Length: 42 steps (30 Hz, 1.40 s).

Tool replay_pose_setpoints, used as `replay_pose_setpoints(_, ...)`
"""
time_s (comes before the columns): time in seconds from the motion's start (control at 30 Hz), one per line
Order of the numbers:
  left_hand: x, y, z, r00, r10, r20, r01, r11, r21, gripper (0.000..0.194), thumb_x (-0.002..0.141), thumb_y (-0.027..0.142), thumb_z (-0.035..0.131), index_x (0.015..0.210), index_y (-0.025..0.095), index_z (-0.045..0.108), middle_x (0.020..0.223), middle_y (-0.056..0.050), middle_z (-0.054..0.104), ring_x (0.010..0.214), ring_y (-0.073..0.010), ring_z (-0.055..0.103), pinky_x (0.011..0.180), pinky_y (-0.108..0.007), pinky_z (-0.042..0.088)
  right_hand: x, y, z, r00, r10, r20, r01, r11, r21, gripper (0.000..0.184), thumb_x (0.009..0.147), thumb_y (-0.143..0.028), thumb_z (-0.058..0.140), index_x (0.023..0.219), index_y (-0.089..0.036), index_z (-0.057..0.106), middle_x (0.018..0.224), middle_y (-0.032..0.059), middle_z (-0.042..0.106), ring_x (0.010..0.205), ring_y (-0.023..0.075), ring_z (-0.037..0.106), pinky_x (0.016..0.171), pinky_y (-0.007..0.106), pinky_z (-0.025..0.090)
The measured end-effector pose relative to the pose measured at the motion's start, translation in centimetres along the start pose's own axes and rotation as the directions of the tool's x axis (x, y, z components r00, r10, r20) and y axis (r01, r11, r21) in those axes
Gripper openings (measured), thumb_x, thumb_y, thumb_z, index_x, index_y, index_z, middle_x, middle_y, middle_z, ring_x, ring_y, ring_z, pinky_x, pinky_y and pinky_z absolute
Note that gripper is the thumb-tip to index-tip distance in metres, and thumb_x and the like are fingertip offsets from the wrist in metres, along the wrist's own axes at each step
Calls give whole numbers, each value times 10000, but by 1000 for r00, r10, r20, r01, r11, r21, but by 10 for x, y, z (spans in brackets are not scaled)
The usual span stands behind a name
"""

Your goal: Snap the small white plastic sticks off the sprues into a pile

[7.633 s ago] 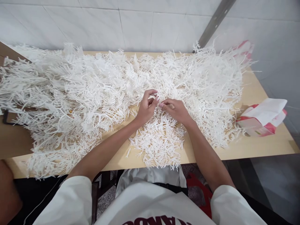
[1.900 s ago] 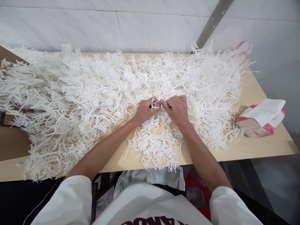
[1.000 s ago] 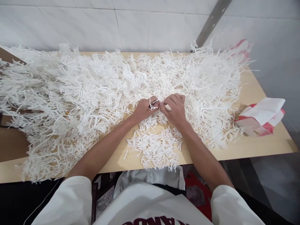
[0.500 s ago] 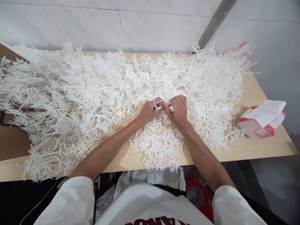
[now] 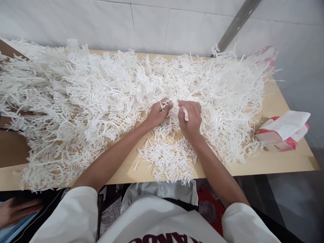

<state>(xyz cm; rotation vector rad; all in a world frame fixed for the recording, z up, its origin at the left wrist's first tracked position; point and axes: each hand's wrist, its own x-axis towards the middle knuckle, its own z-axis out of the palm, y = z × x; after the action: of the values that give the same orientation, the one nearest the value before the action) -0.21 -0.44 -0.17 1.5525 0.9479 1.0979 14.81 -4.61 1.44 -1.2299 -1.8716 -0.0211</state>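
My left hand (image 5: 159, 114) is closed, with a white plastic sprig (image 5: 165, 104) held between thumb and fingers. Just to its right, my right hand (image 5: 191, 117) has its fingers curled around a white strand (image 5: 186, 113) that shows beside the thumb. A small gap separates the two hands. Both are over a wide heap of white branched plastic sprigs (image 5: 101, 91) that covers much of the table. Nearer to me lies a smaller pile of short loose white sticks (image 5: 169, 158), close to the table's front edge.
The wooden table (image 5: 280, 165) backs onto a tiled wall (image 5: 152, 25). At the right stands a red and white tissue pack (image 5: 282, 133). A metal post (image 5: 238, 25) rises behind the heap. Another person's hand (image 5: 20, 209) appears at lower left, below the table edge.
My hands have drawn apart from where their fingertips met; the left has shifted slightly left and away from me. Another person's hand has come into view at lower left.
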Motion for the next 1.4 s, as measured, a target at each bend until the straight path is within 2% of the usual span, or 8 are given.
replay_pose_setpoints(0.17, -4, 7, 2, 994, 58, 88, -64, 996, 65, 358, 906, 538, 459, 794, 199, 483, 549, 49, 442, 501, -80, 416, 524, -239, 365, 8, 13, -1, 963, 244, 117, -248, 969, 21, 327, 959, -480, 362, 1045, -269, 595, 1067, 41, 647, 1041, 204, 567, 916, 406, 415)
replay_pose_setpoints(0.5, -3, 0, 4, 974, 208, 89, -226, 885, 408, 285, 901, 368, 481, 689, 194, 403, 552, 58, 382, 504, -74, 328, 532, -238, 281, 6, 11, 2, 970, 129, 208, -134, 991, 9, 215, 963, -348, 363, 789, -237, 423, 837, 36, 523, 840, 177, 488, 778, 338, 413)
replay_pose_setpoints(0.9, -8, -3, 18, 983, 178, -35, -127, 816, 564, 310, 913, 435, 454, 713, 199, 446, 521, 52, 404, 476, -88, 338, 517, -248, 255, 10, 27, 2, 939, 95, 330, -153, 976, 154, 128, 911, -253, 424, 788, -226, 441, 839, 21, 513, 821, 161, 494, 741, 325, 405)
replay_pose_setpoints(1.03, -3, -4, 10, 984, 102, -144, -24, 886, 463, 296, 912, 381, 483, 689, 191, 440, 515, 52, 402, 457, -75, 315, 494, -247, 238, 9, 16, -2, 937, 102, 333, -183, 957, 223, 137, 872, -204, 453, 737, -222, 447, 769, 0, 501, 728, 139, 486, 669, 303, 398)
replay_pose_setpoints(1.1, 2, -5, 1, 945, 24, -326, 81, 949, 306, 308, 921, 364, 480, 672, 190, 426, 514, 51, 399, 449, -67, 334, 469, -237, 250, 9, 7, -6, 941, 55, 333, -159, 943, 291, 119, 873, -201, 456, 759, -221, 482, 770, -2, 524, 708, 133, 498, 658, 300, 408)
replay_pose_setpoints(1.17, 5, -5, -7, 926, 28, -376, 40, 984, 172, 329, 900, 384, 531, 664, 190, 409, 528, 55, 393, 471, -59, 363, 479, -222, 290, 9, 3, -9, 964, 40, 262, -122, 946, 301, 138, 904, -255, 459, 780, -223, 510, 794, 7, 554, 745, 140, 528, 691, 310, 427)
replay_pose_setpoints(1.3, 2, 1, -8, 988, -62, -142, 51, 995, -84, 296, 916, 473, 484, 786, 209, 455, 484, 72, 440, 410, -60, 392, 429, -210, 305, 11, 11, -7, 979, 173, 107, -191, 962, 193, 185, 934, -388, 469, 912, -242, 580, 924, 32, 628, 896, 172, 580, 820, 358, 452)
replay_pose_setpoints(1.4, -2, 7, -3, 998, -47, 45, 53, 989, -135, 304, 905, 500, 494, 828, 209, 454, 497, 68, 503, 438, -62, 452, 460, -199, 353, 11, 19, -4, 965, 229, 128, -245, 960, 136, 282, 929, -464, 462, 1099, -276, 585, 1119, 51, 632, 1079, 208, 564, 944, 421, 418)
